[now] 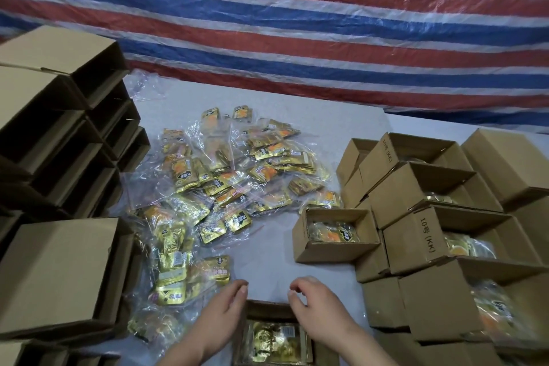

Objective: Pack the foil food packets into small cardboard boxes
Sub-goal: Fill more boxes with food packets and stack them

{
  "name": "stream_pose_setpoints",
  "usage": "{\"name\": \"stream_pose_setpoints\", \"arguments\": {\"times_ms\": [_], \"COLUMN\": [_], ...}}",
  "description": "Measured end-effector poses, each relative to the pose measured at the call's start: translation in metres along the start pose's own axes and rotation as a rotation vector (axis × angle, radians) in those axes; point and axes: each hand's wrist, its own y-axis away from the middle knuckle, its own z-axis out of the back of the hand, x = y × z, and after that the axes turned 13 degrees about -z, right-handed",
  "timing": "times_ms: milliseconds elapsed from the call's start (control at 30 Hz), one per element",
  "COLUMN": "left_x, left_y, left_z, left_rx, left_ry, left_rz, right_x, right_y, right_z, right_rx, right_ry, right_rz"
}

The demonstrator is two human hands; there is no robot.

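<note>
Two hands masking box rim

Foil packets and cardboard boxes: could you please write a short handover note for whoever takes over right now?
Left hand and right hand: both hold nothing, fingers loosely curled over the small brown cardboard box nearest the person, which already has gold foil packets in it.
Loose pile of bagged gold foil packets: mid-table.
Done: open filled boxes stacked at right.
Left: the pile still needs packing; stack of empty brown boxes at left.
</note>
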Motion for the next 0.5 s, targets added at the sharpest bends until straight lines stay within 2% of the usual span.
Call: {"name": "stream_pose_setpoints", "arguments": {"times_ms": [133, 267, 367, 433, 500], "left_x": [0.011, 0.016, 0.020, 0.023, 0.030], "left_y": [-0.056, -0.106, -0.121, -0.122, -0.119], "left_z": [0.024, 0.029, 0.026, 0.026, 0.025], "left_rx": [0.017, 0.310, 0.474, 0.555, 0.615], "left_ry": [-0.382, -0.893, -1.248, -1.389, -1.424], "left_rz": [-0.070, -0.062, -0.015, 0.016, 0.033], "right_x": [-0.012, -0.016, -0.014, -0.014, -0.015], "right_y": [-0.002, -0.005, -0.005, -0.004, -0.003], "right_z": [-0.015, -0.021, -0.021, -0.020, -0.020], "right_rx": [0.007, -0.042, -0.032, -0.021, -0.020], "right_ry": [0.125, 0.125, 0.111, 0.117, 0.120], "right_rz": [-0.024, -0.019, -0.028, -0.039, -0.050]}}
